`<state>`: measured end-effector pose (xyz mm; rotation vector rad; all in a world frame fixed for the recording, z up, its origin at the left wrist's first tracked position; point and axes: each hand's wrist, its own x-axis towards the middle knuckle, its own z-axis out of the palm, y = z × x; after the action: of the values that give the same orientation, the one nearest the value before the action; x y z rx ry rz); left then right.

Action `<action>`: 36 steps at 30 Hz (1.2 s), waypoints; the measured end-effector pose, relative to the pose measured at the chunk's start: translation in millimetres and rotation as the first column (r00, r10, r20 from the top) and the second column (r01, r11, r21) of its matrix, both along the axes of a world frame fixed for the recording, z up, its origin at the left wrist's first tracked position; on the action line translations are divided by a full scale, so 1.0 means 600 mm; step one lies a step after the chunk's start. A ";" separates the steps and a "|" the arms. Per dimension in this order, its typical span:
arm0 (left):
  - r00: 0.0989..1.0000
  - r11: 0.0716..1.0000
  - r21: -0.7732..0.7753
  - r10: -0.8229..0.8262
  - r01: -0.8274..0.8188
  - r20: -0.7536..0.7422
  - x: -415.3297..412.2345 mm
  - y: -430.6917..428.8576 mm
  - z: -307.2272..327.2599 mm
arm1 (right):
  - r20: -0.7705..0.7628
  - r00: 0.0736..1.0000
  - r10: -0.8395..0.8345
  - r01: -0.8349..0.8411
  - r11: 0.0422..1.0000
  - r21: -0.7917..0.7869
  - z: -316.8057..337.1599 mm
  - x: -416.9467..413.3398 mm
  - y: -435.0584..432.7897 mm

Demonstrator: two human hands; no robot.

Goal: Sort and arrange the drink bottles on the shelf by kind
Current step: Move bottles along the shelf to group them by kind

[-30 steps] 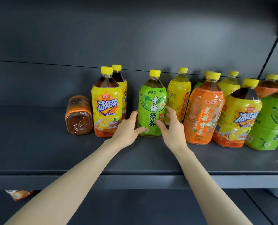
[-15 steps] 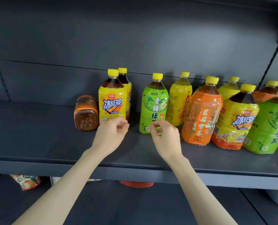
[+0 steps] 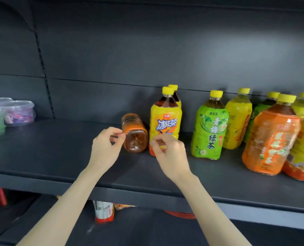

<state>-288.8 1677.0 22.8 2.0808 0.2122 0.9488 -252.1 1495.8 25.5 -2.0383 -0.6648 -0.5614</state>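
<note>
On the dark shelf [image 3: 59, 157] an orange-label bottle [image 3: 135, 134] lies on its side, its base toward me. Right of it stand a yellow iced-tea bottle [image 3: 165, 121] with a second one behind it, then a green-tea bottle [image 3: 209, 128], a yellow juice bottle [image 3: 237, 119] and an orange-label bottle [image 3: 270, 139]. My left hand [image 3: 106, 148] hovers just left of the lying bottle, fingers loosely curled, fingertips near its base. In front of the yellow iced-tea bottle's foot hangs my right hand [image 3: 169, 153], loosely curled and holding nothing.
More yellow, green and orange bottles crowd the far right [image 3: 303, 148]. Clear plastic tubs [image 3: 18, 112] with coloured contents sit at the shelf's far left. A snack packet [image 3: 104, 212] and a red coil [image 3: 181, 214] lie on the lower level.
Both hands let go of the green-tea bottle and moved left to the lying orange bottle and the yellow iced-tea bottle. The view swung left.
</note>
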 end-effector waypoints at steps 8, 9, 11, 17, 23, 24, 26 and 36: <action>0.882 0.924 -0.148 -0.380 0.351 -0.280 0.089 0.093 0.004 | -0.027 0.992 -0.121 0.119 0.990 -0.078 -0.006 0.005 0.123; 0.856 0.905 -0.192 -0.423 0.380 -0.298 0.097 0.100 0.005 | -0.043 0.988 -0.146 0.141 0.985 -0.094 -0.007 0.004 0.137; 0.816 0.867 -0.276 -0.489 0.415 -0.310 0.108 0.110 0.006 | -0.052 0.979 -0.195 0.189 0.976 -0.113 -0.006 0.003 0.158; 0.812 0.818 -0.445 -0.513 0.364 -0.277 0.124 0.158 0.018 | -0.081 0.991 -0.108 0.112 0.992 0.053 0.002 0.018 0.188; 0.814 0.902 -0.349 -0.396 0.256 -0.426 0.129 0.198 0.022 | -0.469 0.883 0.016 0.074 0.982 0.173 0.001 0.095 0.233; 0.808 0.903 -0.346 -0.394 0.253 -0.437 0.129 0.199 0.022 | -0.561 0.827 0.039 0.087 0.977 0.196 0.002 0.108 0.236; 0.806 0.899 -0.362 -0.399 0.248 -0.437 0.130 0.199 0.021 | -0.716 0.688 0.124 0.083 0.966 0.246 0.009 0.123 0.236; 0.726 0.600 -0.678 -0.673 0.425 -0.140 0.119 0.193 -0.004 | -0.764 0.581 0.280 0.067 0.919 0.388 -0.005 0.145 0.226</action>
<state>-217.5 1792.9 20.2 1.5253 0.0294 0.0270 -165.0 1631.4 22.6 -1.6060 -0.0849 0.3418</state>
